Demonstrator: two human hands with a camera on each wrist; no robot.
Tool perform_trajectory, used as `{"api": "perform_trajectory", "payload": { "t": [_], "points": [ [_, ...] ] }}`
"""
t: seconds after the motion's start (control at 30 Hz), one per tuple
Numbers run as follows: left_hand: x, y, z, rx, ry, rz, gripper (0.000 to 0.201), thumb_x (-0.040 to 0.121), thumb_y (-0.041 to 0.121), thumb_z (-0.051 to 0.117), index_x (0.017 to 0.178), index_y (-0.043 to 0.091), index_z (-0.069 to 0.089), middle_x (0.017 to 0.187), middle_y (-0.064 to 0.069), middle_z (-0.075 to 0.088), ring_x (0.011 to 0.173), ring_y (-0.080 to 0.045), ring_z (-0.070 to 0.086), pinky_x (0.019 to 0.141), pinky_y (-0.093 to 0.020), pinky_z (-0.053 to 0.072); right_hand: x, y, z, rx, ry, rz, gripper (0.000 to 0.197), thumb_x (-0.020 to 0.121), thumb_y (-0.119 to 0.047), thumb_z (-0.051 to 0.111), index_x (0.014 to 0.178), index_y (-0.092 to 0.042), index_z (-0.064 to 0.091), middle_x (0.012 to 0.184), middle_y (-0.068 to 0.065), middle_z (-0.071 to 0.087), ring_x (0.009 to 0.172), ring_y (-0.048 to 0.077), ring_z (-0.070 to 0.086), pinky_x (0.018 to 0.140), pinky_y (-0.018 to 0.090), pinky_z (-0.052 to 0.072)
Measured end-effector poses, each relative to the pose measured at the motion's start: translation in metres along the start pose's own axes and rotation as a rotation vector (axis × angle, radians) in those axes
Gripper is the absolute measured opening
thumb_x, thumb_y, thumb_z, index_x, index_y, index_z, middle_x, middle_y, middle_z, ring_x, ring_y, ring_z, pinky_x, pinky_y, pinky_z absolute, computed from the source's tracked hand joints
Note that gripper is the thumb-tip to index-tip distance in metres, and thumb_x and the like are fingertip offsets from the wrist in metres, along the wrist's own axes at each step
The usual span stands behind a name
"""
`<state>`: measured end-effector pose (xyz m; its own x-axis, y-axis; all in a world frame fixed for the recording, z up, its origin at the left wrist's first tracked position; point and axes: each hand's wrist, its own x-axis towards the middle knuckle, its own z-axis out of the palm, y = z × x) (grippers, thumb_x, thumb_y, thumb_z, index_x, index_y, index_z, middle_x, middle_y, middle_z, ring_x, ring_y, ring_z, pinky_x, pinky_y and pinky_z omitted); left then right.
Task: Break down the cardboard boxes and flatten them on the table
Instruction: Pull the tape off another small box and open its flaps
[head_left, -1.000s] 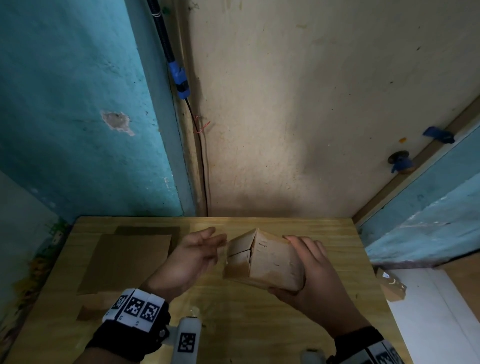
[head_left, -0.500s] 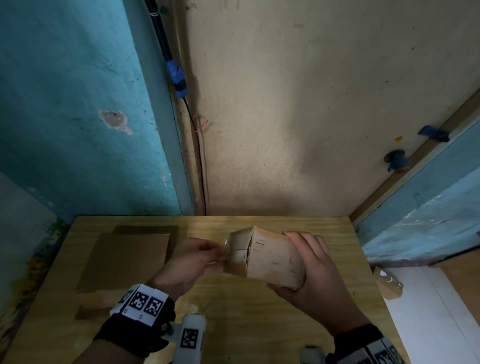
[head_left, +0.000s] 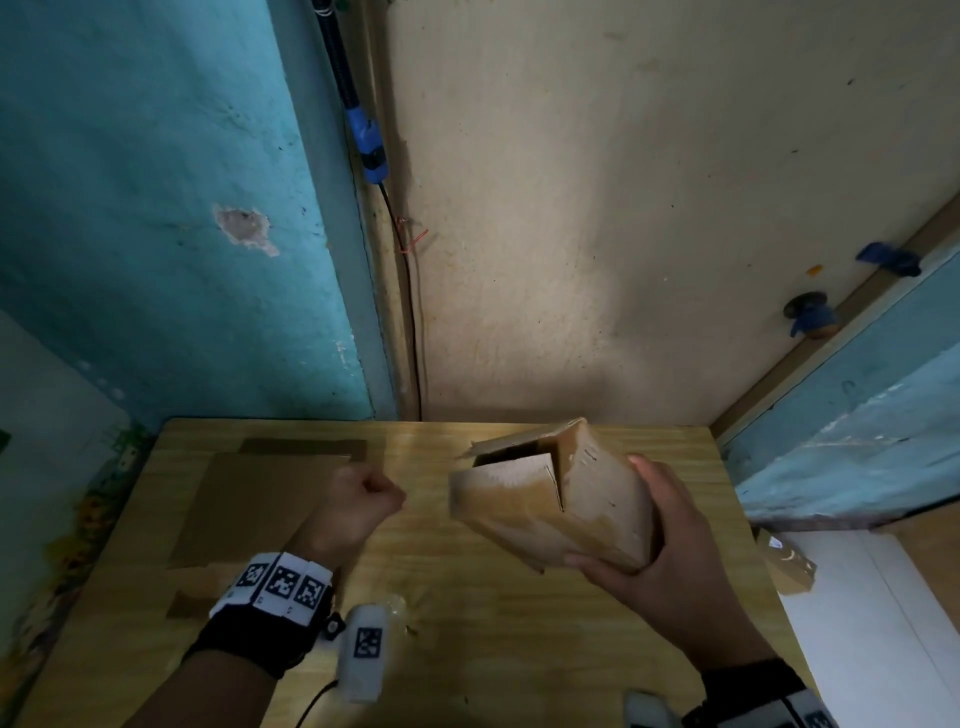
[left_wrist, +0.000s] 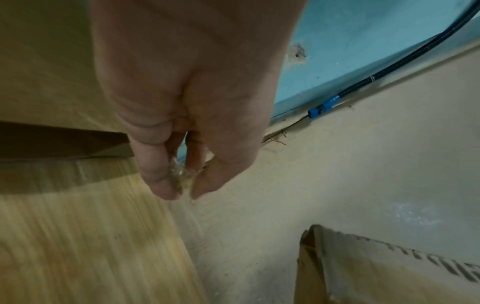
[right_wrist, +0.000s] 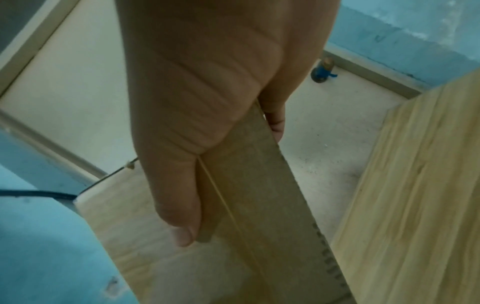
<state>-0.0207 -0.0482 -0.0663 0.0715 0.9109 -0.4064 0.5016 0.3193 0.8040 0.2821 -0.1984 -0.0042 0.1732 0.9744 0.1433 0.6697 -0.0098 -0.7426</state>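
My right hand (head_left: 660, 566) grips a small brown cardboard box (head_left: 561, 499) by its near end and holds it tilted above the wooden table (head_left: 493, 649). The box's far end gapes, with one flap lifted. In the right wrist view my thumb and fingers (right_wrist: 182, 205) clamp the box's side (right_wrist: 259, 195). My left hand (head_left: 363, 499) is curled into a fist to the left of the box and apart from it. In the left wrist view its fingertips pinch a crumpled bit of clear tape (left_wrist: 182, 176); the box corner (left_wrist: 389, 267) shows at lower right.
Flattened cardboard sheets (head_left: 260, 499) lie on the table's left half. A small wad of clear tape (head_left: 395, 605) sits near the front middle. Another small box (head_left: 784, 566) lies on the floor off the table's right edge. Walls close off the table's far side.
My left hand went from touching the box's end to pulling back leftward in a fist with tape. The end flaps have sprung open, and the box has tipped up.
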Motion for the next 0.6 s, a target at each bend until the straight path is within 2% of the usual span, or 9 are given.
{"api": "perform_trajectory", "payload": {
  "t": [0.03, 0.1, 0.17, 0.23, 0.33, 0.37, 0.47, 0.6],
  "points": [
    [0.001, -0.005, -0.003, -0.015, -0.044, -0.03, 0.01, 0.089, 0.015, 0.074, 0.088, 0.005, 0.071, 0.086, -0.013, 0.073, 0.082, -0.025, 0.069, 0.071, -0.034, 0.055, -0.001, 0.004, -0.002, -0.025, -0.007, 0.01, 0.117, 0.057, -0.078, 0.081, 0.15, -0.02, 0.04, 0.138, -0.012, 0.045, 0.126, 0.007, 0.047, 0.099, 0.037, 0.053],
    [0.0, -0.015, -0.004, -0.056, -0.128, -0.082, 0.018, 0.095, 0.024, 0.068, 0.091, 0.007, 0.073, 0.089, -0.015, 0.074, 0.086, -0.03, 0.071, 0.079, -0.042, 0.057, -0.002, 0.009, -0.005, -0.056, -0.028, 0.024, 0.117, 0.056, -0.089, 0.071, 0.149, -0.025, 0.039, 0.136, -0.015, 0.043, 0.126, 0.001, 0.044, 0.097, 0.031, 0.049],
    [0.001, -0.027, -0.001, -0.017, -0.148, -0.062, 0.018, 0.093, 0.024, 0.07, 0.087, 0.009, 0.075, 0.087, -0.012, 0.076, 0.088, -0.031, 0.073, 0.084, -0.047, 0.059, -0.004, 0.014, -0.006, -0.062, -0.033, 0.023, 0.115, 0.054, -0.088, 0.073, 0.148, -0.03, 0.038, 0.132, -0.019, 0.042, 0.126, -0.004, 0.042, 0.096, 0.024, 0.043],
    [0.001, -0.033, 0.006, 0.025, -0.142, -0.042, 0.009, 0.086, 0.015, 0.078, 0.087, 0.007, 0.076, 0.086, -0.009, 0.077, 0.087, -0.025, 0.074, 0.08, -0.039, 0.061, -0.005, 0.016, -0.006, -0.052, -0.034, 0.023, 0.111, 0.054, -0.081, 0.078, 0.146, -0.035, 0.037, 0.13, -0.024, 0.044, 0.126, -0.004, 0.043, 0.096, 0.022, 0.042],
    [-0.002, -0.04, 0.018, -0.055, -0.163, -0.026, 0.027, 0.076, -0.004, 0.083, 0.099, 0.002, 0.071, 0.093, -0.011, 0.076, 0.09, -0.02, 0.073, 0.066, -0.018, 0.057, -0.007, 0.021, -0.003, -0.046, -0.06, 0.034, 0.106, 0.055, -0.076, 0.082, 0.144, -0.036, 0.039, 0.132, -0.029, 0.043, 0.123, 0.0, 0.046, 0.095, 0.025, 0.046],
    [-0.002, -0.043, 0.02, -0.063, -0.157, -0.023, 0.028, 0.075, -0.007, 0.083, 0.1, -0.001, 0.071, 0.092, -0.012, 0.076, 0.088, -0.02, 0.072, 0.063, -0.015, 0.055, -0.007, 0.023, -0.001, -0.049, -0.071, 0.036, 0.104, 0.057, -0.071, 0.085, 0.144, -0.035, 0.04, 0.131, -0.028, 0.045, 0.123, 0.001, 0.047, 0.095, 0.026, 0.047],
    [0.004, -0.058, 0.025, -0.044, -0.171, -0.018, 0.02, 0.072, -0.015, 0.082, 0.089, -0.011, 0.071, 0.08, -0.014, 0.073, 0.079, -0.023, 0.069, 0.062, -0.017, 0.057, -0.007, 0.026, 0.003, -0.047, -0.111, 0.045, 0.101, 0.059, -0.066, 0.087, 0.143, -0.035, 0.041, 0.132, -0.024, 0.046, 0.123, 0.002, 0.047, 0.095, 0.025, 0.046],
    [0.007, -0.07, 0.03, 0.059, -0.212, -0.002, 0.018, 0.069, -0.013, 0.084, 0.076, -0.005, 0.069, 0.073, -0.013, 0.07, 0.067, -0.015, 0.069, 0.063, -0.023, 0.059, -0.007, 0.031, 0.012, -0.046, -0.149, 0.073, 0.1, 0.06, -0.06, 0.09, 0.145, -0.033, 0.043, 0.133, -0.024, 0.046, 0.124, 0.001, 0.045, 0.096, 0.026, 0.047]
  ]
}}
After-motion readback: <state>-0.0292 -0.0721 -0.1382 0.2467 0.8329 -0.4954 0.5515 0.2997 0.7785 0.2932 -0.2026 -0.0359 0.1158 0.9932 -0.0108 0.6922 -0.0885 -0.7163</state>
